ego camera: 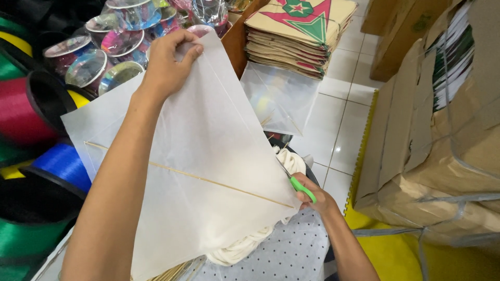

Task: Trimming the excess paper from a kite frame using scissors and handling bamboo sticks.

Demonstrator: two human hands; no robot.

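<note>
A white paper kite (208,156) with thin bamboo sticks across it fills the middle of the view. My left hand (167,61) grips the kite's top corner, fingers folded over the edge. My right hand (317,199) sits at the kite's right corner and holds scissors (301,186) with green handles, the blades against the paper's edge. Beneath the kite lies a bundle of cream-white cord (245,248) on a dotted cloth (284,255).
Spools of coloured thread (31,112) crowd the left. Shiny round reels (112,39) sit at the top left. A stack of printed brown kites (299,31) lies on the tiled floor (341,130), another white kite (278,99) leaning below it. Strapped cardboard bundles (442,156) stand at right.
</note>
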